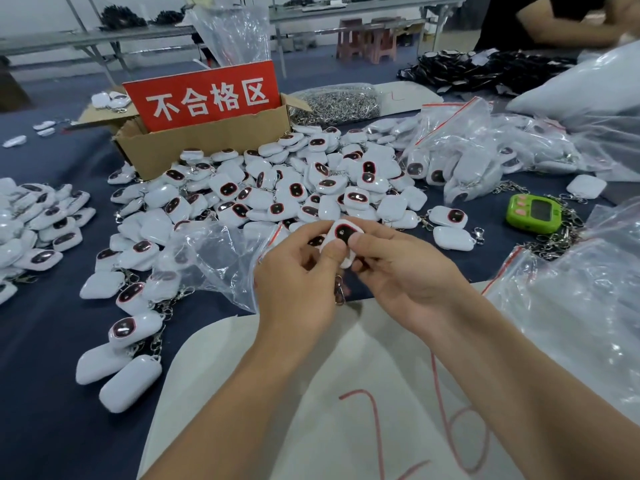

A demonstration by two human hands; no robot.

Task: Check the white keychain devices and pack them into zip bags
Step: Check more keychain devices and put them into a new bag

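My left hand (298, 282) and right hand (405, 275) pinch one white keychain device (343, 239) between thumbs and fingers, dark window facing me. It is held above the near table (52, 341), its clip (339, 289) hanging below. A zip bag (221, 258) lies just left, the pile of devices (277, 188) beyond.

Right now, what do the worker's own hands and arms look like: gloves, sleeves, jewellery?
Both are bare. The left hand and right hand carry no gloves, rings or tape. The left forearm and right forearm show no sleeve, watch or wristband up to the frame's edge.
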